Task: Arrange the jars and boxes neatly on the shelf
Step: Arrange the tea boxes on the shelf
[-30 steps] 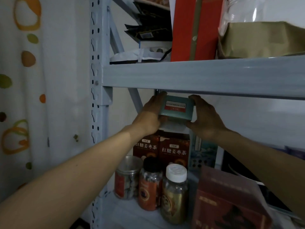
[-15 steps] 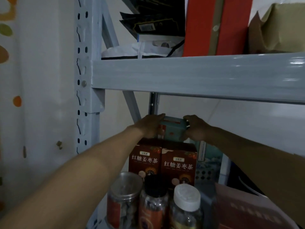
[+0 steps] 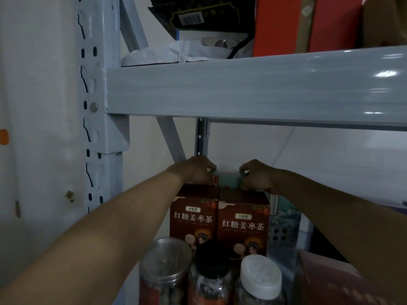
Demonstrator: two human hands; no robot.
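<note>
Head view: left hand (image 3: 193, 172) and right hand (image 3: 256, 177) gripped the ends of a teal box (image 3: 229, 179), resting atop two brown tea boxes (image 3: 220, 216). Placing step, apparently; next likely squaring it, then releasing.

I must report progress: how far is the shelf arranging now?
Done: two brown tea boxes stand side by side, three jars lined up in front. In hand: left hand and right hand hold a teal box atop them. Left: releasing it; the reddish package looks unsorted.
</note>
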